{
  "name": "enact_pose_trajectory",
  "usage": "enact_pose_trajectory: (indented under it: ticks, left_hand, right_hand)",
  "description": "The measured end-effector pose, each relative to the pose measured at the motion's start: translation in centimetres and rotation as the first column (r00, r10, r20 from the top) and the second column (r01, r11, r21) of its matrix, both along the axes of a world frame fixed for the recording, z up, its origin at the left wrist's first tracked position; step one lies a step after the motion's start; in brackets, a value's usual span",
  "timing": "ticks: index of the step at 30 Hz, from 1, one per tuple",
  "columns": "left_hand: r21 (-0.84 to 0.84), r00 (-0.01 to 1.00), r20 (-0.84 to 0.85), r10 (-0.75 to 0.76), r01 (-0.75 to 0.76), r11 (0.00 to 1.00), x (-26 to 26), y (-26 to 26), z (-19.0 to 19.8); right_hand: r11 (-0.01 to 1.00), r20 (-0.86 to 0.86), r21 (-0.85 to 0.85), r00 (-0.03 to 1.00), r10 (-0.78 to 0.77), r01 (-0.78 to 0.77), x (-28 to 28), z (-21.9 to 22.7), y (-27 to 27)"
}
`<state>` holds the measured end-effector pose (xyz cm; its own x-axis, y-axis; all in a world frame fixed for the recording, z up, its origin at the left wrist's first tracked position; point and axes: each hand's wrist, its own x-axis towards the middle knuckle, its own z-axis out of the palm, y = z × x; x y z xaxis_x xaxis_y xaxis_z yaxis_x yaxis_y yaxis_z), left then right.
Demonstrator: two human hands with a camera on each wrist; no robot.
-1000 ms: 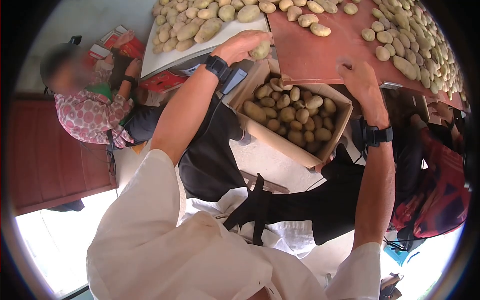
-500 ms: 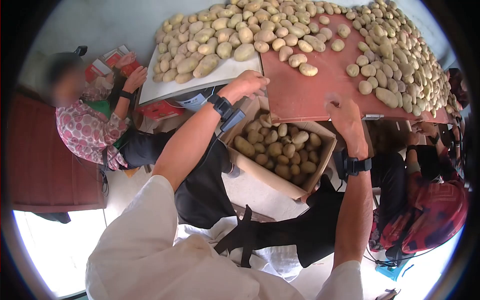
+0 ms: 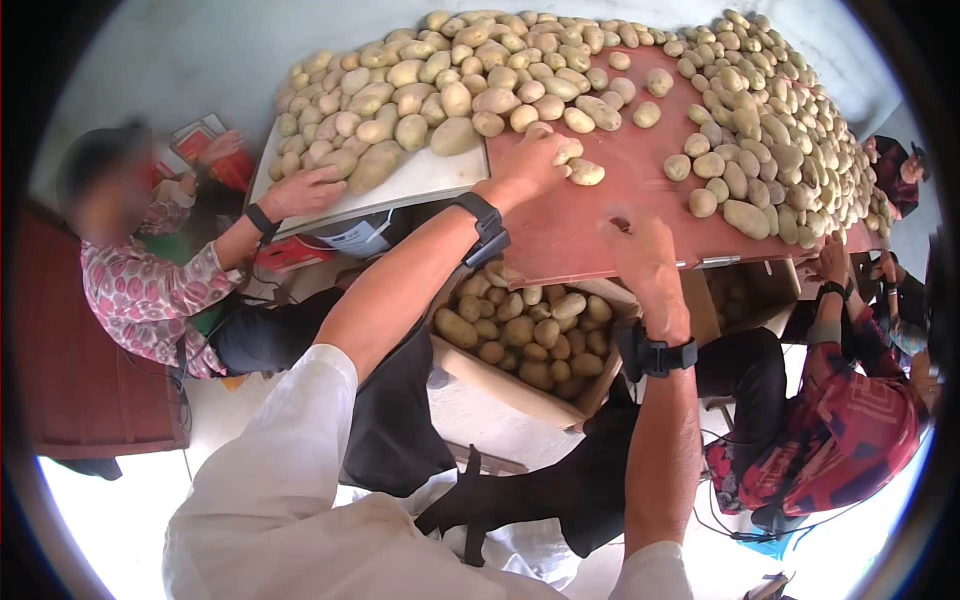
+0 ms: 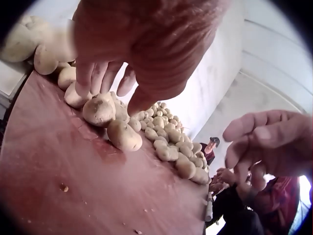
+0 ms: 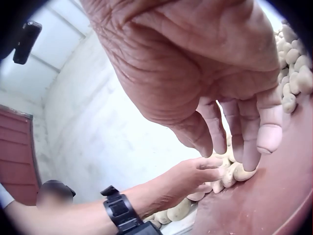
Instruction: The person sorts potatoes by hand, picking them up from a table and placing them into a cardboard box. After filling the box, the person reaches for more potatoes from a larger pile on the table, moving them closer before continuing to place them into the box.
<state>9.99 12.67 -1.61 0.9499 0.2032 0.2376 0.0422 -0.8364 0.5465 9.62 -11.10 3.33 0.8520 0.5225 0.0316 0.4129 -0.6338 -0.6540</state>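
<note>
While the left hand [image 3: 530,165] reaches across the red desk [image 3: 610,215], its fingers [image 4: 95,78] spread loosely downward and touch the tops of a few potatoes [image 4: 100,108] at the near edge of the heap, without yet closing round any of them. The right hand [image 3: 640,250] hovers above a bare part of the same board, fingers [image 5: 249,132] relaxed and slightly bent, holding nothing. Below the desk edge, between the person's knees, stands a cardboard box [image 3: 500,385] already filled with potatoes. The ones under the left fingers sit on the red surface, just beside the white board [image 3: 420,185] that carries the bigger pile. They look firm, dusty and rounded, dense for their size, so they should not bruise under a plain grip but may roll; a hold over the broad middle, fingers and thumb on opposite sides, seems safest. Another person's hand [image 3: 310,190] rests on the white board.
</note>
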Motion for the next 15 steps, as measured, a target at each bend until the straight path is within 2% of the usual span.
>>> enact_pose_trajectory:
  ticks: [1, 2, 4, 6, 8, 10, 13, 15]
  left_hand:
    - [0.021, 0.996, -0.049, -0.071, 0.072, 0.997, 0.1, -0.2, 0.6]
    - [0.017, 0.996, -0.04, -0.075, 0.076, 0.997, 0.4, -0.5, 0.6]
    - [0.182, 0.994, 0.008, -0.112, 0.109, 0.977, 1.6, -0.4, -0.7]
    - [0.155, 0.992, 0.063, -0.109, 0.098, 0.983, 2.6, -0.3, -1.5]
    - [0.259, 0.971, -0.042, -0.236, 0.239, 0.936, 3.3, 0.1, -1.4]
    - [0.254, 0.977, -0.039, -0.208, 0.211, 0.944, 2.8, -0.5, -1.1]
    - [0.291, 0.963, 0.011, -0.27, 0.256, 0.922, 2.6, -1.3, -1.8]
    - [0.26, 0.955, 0.179, -0.238, 0.187, 0.947, 2.2, -2.3, -3.0]
  right_hand:
    - [0.998, 0.008, 0.062, 1.0, 0.009, -0.009, -0.4, 0.2, 0.1]
    - [0.992, 0.016, 0.125, 1.0, 0.017, -0.019, -0.7, 0.5, 0.2]
    - [0.995, 0.037, 0.097, 0.999, 0.026, -0.03, -1.0, 1.4, 0.4]
    - [0.99, -0.02, 0.135, 0.998, 0.053, -0.05, -1.5, 2.0, 0.7]
    - [0.99, -0.04, 0.135, 0.998, 0.041, -0.035, -1.7, 2.3, 1.0]
    - [0.991, -0.071, 0.13, 0.997, 0.042, -0.033, -1.6, 2.7, 1.2]
    - [0.997, -0.067, 0.069, 0.997, 0.026, -0.021, -1.1, 2.2, 0.7]
    - [0.997, -0.086, 0.082, 0.996, 0.012, -0.005, -1.0, 2.8, 0.1]
